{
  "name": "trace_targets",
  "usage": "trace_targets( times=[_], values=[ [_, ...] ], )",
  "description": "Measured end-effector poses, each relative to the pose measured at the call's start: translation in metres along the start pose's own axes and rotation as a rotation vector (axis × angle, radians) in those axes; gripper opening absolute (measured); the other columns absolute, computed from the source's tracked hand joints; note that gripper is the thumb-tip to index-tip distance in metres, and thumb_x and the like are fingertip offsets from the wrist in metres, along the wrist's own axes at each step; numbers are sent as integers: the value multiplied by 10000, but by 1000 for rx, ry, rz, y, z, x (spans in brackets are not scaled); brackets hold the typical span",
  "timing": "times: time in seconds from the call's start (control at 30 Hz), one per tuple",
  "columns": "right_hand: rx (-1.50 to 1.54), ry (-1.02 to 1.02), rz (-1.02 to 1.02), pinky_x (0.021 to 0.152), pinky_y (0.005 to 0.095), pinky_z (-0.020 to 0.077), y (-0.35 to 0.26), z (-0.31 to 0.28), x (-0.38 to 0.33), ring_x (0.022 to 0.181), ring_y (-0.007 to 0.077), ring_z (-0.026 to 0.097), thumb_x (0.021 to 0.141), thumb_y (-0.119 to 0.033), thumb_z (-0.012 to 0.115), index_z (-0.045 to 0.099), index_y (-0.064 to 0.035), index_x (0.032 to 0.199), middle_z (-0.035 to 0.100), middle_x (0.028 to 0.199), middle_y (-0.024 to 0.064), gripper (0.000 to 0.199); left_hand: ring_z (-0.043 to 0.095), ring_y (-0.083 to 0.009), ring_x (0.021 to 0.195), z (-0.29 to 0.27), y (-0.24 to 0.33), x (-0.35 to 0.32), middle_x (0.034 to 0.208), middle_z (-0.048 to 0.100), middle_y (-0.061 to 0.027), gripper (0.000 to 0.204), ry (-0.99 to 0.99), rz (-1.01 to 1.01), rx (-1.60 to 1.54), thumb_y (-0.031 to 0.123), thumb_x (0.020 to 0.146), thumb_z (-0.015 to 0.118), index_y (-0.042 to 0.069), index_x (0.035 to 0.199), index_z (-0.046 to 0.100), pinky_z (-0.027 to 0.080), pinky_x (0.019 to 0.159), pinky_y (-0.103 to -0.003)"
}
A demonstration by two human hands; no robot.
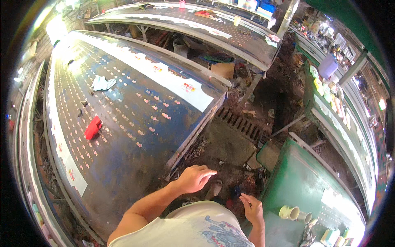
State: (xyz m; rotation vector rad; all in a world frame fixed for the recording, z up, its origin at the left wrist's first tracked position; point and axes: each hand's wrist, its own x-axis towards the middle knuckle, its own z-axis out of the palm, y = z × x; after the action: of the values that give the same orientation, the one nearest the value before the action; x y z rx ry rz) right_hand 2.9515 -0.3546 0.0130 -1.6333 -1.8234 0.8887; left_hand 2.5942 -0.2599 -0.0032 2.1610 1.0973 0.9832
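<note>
My left hand [197, 178] hangs in front of my body with its fingers curled in and nothing seen in it. It is nearest to the end of the long dark table [140, 181] on my left, and apart from it. Lower and to the right is my right hand [252, 207], its fingers bent and held together, with nothing visible in them. Beside that hand stands a green table [284, 181] that it does not touch. On the dark table lie a red cloth-like piece [93, 127], a crumpled pale cloth [103, 83] and white printed fabric pieces [187, 87] along its edges.
Two open-ended pale cylinders [289, 213] stand on the green table. A metal grate [238, 123] crosses the floor ahead, between the tables. Another long table [242, 43] runs across the back, with a bucket [180, 48] below it. A purple container [328, 66] sits at the right.
</note>
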Motion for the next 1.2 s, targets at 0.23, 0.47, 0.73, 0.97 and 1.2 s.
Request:
trace_targets(
  times=[0.23,0.47,0.73,0.97,1.2],
  values=[
    [9,-160,-288,899,427,647,17,-33,167,1028,350,831,1073,-71,741,808,-4,1309,855,1155,194,254,786,-363,850,-9,-28,40,965,829,-117,257,193,-175,171,89,984,770,130,1231,827,614,776,-487],
    [71,-258,-373,903,391,660,18,-68,310,1068,304,849,1074,-50,744,810,-9,1330,862,1176,180,267,796,-338,780,-6,3,116,914,837,-120,222,258,-256,213,69,934,804,142,1132,873,639,740,-460],
    [290,-637,-192,740,337,602,-7,8,392,784,143,740,1110,-53,688,834,10,1240,818,886,105,205,803,-332,827,-12,39,41,1010,866,-118,244,390,-598,381,117,976,826,159,1209,881,644,790,-468],
    [315,-781,-676,646,312,528,-112,143,328,699,96,652,1079,-211,811,785,-1,967,717,721,29,239,803,-354,822,-9,121,-77,935,852,-133,258,713,-815,512,148,968,848,153,1225,871,639,795,-471],
    [490,-954,-974,721,340,571,-234,262,150,786,165,713,1027,-53,827,798,-13,1023,772,875,76,49,777,-332,755,19,204,-239,944,857,-118,203,1007,-983,659,161,964,859,136,1164,879,615,736,-450]
  ],
)
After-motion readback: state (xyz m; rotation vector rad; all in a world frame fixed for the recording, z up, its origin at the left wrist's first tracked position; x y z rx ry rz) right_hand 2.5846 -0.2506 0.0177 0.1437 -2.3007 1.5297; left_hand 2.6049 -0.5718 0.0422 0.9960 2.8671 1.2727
